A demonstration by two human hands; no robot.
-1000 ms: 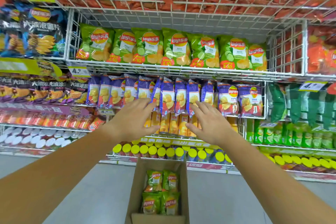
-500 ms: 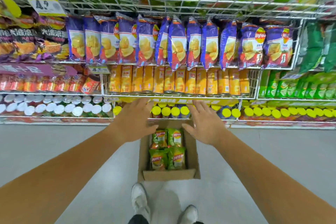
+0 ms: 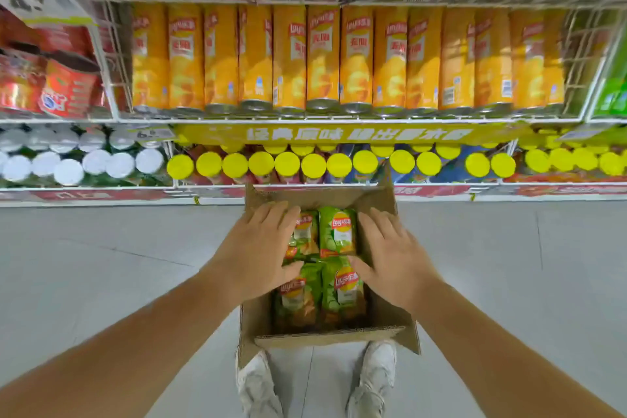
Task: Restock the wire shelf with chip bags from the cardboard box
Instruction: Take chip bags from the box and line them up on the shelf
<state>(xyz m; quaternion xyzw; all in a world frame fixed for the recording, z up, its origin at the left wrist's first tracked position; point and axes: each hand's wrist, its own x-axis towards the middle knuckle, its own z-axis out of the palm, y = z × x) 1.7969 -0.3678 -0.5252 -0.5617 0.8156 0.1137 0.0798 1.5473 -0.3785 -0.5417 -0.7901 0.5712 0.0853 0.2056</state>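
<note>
Bags (image 3: pixel 337 231) lie in the box (image 3: pixel 325 338), none lifted; left hand (image 3: pixel 258 254) and right hand (image 3: pixel 390 258) spread open over them.

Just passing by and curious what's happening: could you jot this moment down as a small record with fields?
Place: shop aisle, grey floor, white wire shelf
Box: open brown cardboard box on the floor before the person's white shoes
Contents: four green chip bags visible, two rows of two
Left hand: open, spread over the left bags; no grip visible
Right hand: open, over the box's right side
Shelf stock: tall orange chip canisters above yellow-lidded cans
</note>
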